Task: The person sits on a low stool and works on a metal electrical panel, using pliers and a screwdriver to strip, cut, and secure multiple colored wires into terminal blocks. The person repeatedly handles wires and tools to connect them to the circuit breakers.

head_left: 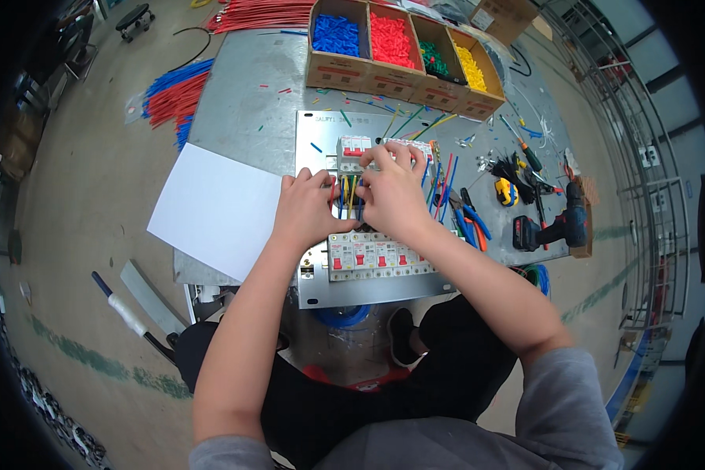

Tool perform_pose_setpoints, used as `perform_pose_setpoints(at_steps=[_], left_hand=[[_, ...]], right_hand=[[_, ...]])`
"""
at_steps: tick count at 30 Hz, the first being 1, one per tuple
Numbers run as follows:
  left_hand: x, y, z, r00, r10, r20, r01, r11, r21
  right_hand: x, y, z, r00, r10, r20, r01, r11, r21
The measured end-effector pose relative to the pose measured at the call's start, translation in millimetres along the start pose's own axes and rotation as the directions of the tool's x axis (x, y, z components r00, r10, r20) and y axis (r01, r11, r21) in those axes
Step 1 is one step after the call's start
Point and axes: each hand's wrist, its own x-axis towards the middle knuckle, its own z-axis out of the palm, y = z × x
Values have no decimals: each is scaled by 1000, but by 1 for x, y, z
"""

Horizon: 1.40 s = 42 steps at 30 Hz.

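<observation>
A metal mounting plate (321,294) lies at the table's front edge. Short coloured wires (349,192), red, blue, yellow and green, run between the upper circuit breakers (354,147) and a lower row of circuit breakers (381,257) with red switches. My left hand (305,210) is closed at the left side of these wires, its thumb reaching below them. From the right, my right hand (395,192) closes on the same bunch with bent fingers, partly covering the upper breakers. Exactly which wires each hand grips is hidden by the fingers.
Behind the plate stands a cardboard box (341,74) with blue, red, green and yellow sleeves. White paper (215,211) lies left. At right are pliers (471,223), a cordless drill (556,223), a tape measure (507,192) and a screwdriver (531,157). Wire bundles (176,102) overhang the far-left edge.
</observation>
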Motion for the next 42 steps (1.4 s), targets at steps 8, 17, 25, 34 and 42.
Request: perform_pose_setpoints(at_steps=[8, 17, 25, 34, 42], left_hand=[[-2, 4, 3, 996, -75, 46, 74, 997, 23], [1, -1, 25, 988, -125, -89, 128, 991, 31], [-9, -13, 15, 996, -40, -77, 30, 990, -135], [5, 13, 1, 950, -306, 67, 313, 927, -206], [7, 21, 2, 884, -409, 225, 464, 820, -335]], right_hand=[[10, -2, 14, 993, 115, -6, -115, 985, -127], [14, 1, 11, 982, 187, 25, -179, 966, -184], [3, 8, -1, 995, 95, 33, -94, 995, -19], [14, 13, -19, 969, 13, -248, 11, 995, 95], [-44, -63, -179, 900, -260, -349, 414, 260, 872]])
